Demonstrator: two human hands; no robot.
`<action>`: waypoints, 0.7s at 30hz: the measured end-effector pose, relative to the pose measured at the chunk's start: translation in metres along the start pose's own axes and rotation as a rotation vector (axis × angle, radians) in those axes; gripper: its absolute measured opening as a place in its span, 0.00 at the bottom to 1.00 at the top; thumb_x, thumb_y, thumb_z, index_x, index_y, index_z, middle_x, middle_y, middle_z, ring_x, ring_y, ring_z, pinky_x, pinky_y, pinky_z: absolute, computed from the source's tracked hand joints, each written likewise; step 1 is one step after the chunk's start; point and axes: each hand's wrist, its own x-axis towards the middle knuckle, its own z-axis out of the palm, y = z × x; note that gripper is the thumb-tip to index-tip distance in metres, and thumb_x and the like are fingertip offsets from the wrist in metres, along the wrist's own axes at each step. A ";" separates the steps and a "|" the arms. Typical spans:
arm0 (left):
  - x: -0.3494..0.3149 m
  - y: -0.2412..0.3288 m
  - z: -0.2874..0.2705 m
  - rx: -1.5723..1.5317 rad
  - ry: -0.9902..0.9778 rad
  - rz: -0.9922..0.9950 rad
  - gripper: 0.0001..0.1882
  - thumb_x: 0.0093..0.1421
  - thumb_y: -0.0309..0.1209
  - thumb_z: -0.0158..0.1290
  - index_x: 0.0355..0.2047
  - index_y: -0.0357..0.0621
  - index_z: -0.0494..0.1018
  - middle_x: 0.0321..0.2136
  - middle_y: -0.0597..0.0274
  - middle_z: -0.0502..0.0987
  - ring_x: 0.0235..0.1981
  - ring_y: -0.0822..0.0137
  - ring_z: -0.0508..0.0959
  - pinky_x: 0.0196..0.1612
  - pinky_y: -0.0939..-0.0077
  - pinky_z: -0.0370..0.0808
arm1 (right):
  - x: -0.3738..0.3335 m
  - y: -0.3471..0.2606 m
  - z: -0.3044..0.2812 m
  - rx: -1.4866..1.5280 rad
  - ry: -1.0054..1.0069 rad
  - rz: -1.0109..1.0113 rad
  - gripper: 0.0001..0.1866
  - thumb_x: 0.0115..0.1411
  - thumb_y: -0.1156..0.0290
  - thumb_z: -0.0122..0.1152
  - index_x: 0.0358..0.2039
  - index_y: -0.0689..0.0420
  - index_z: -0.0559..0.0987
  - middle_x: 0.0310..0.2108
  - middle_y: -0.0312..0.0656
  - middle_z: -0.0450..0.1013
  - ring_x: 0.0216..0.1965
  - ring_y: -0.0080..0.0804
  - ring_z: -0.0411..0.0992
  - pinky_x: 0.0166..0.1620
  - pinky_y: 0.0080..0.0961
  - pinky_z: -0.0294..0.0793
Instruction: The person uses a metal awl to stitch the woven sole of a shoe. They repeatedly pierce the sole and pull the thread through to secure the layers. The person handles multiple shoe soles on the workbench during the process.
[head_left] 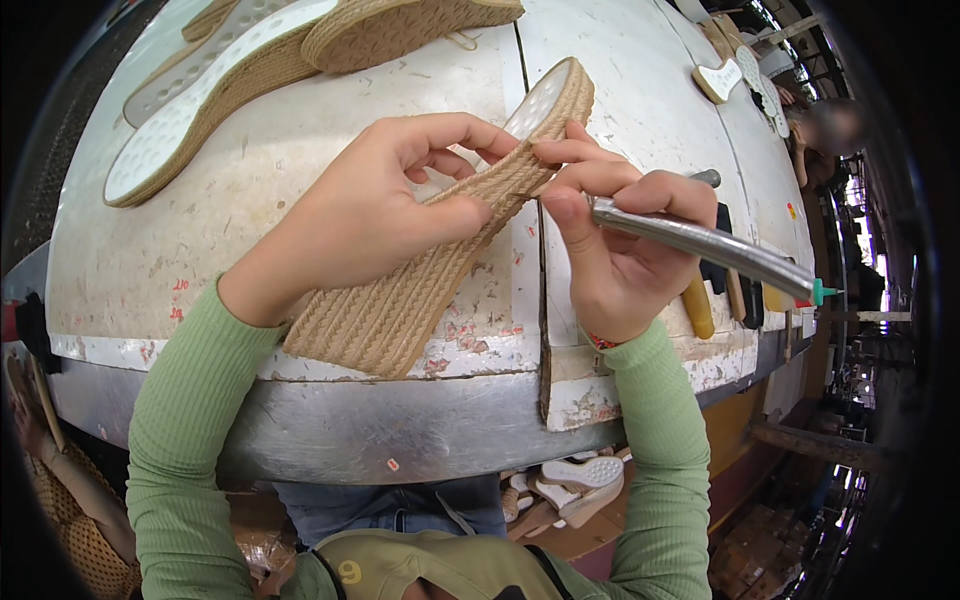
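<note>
A wedge shoe sole (430, 270) wrapped in tan braided rope is tilted over the table, its thick heel end toward me. My left hand (370, 200) grips it near the middle, thumb on the rope side and fingers over the upper edge. In my right hand (630, 230) is a silver metal tube-shaped tool (735, 255) with a small green piece at its far right end. The tool's other end meets the rope side, where a thin point shows at my fingertips. My right index finger also touches the sole.
More rope-wrapped wedge soles (210, 100) lie at the back left. Hand tools, one with a yellow handle (697, 305), rest right of my right hand. White soles (718, 80) and another person (832, 125) are at the far right. Several soles (582, 472) sit below the table edge.
</note>
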 end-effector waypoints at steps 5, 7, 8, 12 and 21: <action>0.001 0.001 -0.001 0.039 0.016 0.018 0.19 0.51 0.29 0.52 0.44 0.37 0.75 0.34 0.64 0.78 0.36 0.73 0.73 0.43 0.77 0.71 | 0.001 -0.006 -0.001 -0.082 -0.097 -0.024 0.19 0.55 0.82 0.63 0.37 0.54 0.61 0.28 0.40 0.76 0.44 0.40 0.77 0.61 0.51 0.58; 0.001 0.002 -0.001 0.020 0.000 -0.004 0.19 0.52 0.30 0.53 0.44 0.38 0.75 0.35 0.64 0.78 0.36 0.73 0.73 0.44 0.76 0.70 | 0.001 -0.006 -0.001 -0.106 -0.114 -0.044 0.19 0.56 0.81 0.63 0.37 0.54 0.61 0.28 0.40 0.76 0.44 0.39 0.77 0.61 0.51 0.59; 0.001 0.003 -0.001 0.009 -0.009 -0.013 0.19 0.52 0.31 0.53 0.44 0.38 0.75 0.36 0.64 0.78 0.36 0.72 0.73 0.45 0.75 0.70 | 0.001 -0.005 -0.002 -0.112 -0.115 -0.055 0.19 0.56 0.81 0.63 0.37 0.55 0.61 0.29 0.40 0.76 0.44 0.39 0.77 0.61 0.50 0.59; 0.001 0.000 -0.001 0.043 0.007 -0.008 0.19 0.51 0.31 0.54 0.44 0.38 0.75 0.36 0.64 0.78 0.37 0.73 0.74 0.44 0.76 0.70 | -0.001 -0.001 0.002 -0.084 -0.060 -0.031 0.18 0.56 0.81 0.63 0.37 0.55 0.61 0.29 0.40 0.76 0.44 0.38 0.77 0.61 0.49 0.60; 0.003 0.003 -0.001 0.027 0.004 -0.014 0.19 0.50 0.29 0.53 0.43 0.36 0.74 0.35 0.63 0.78 0.36 0.75 0.76 0.38 0.81 0.71 | 0.000 -0.003 0.000 -0.086 -0.049 -0.004 0.19 0.55 0.82 0.64 0.38 0.56 0.62 0.29 0.39 0.76 0.43 0.35 0.76 0.60 0.46 0.63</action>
